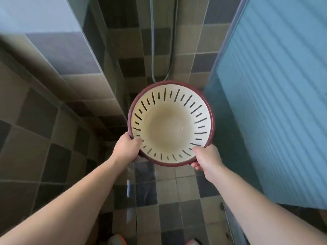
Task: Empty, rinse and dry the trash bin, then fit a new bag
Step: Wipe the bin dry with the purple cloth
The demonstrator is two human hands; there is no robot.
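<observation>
A person holds the slotted trash bin [170, 123] out ahead of both hands, mouth turned up toward them, its long axis running away toward the tiled floor [166, 190]. The left hand [126, 150] grasps the maroon rim's near-left edge, the right hand [206, 159] the near-right, equally close. It looks empty; wetness is hard to judge. Hoses [159, 50] hang beyond, tops cut off.
</observation>
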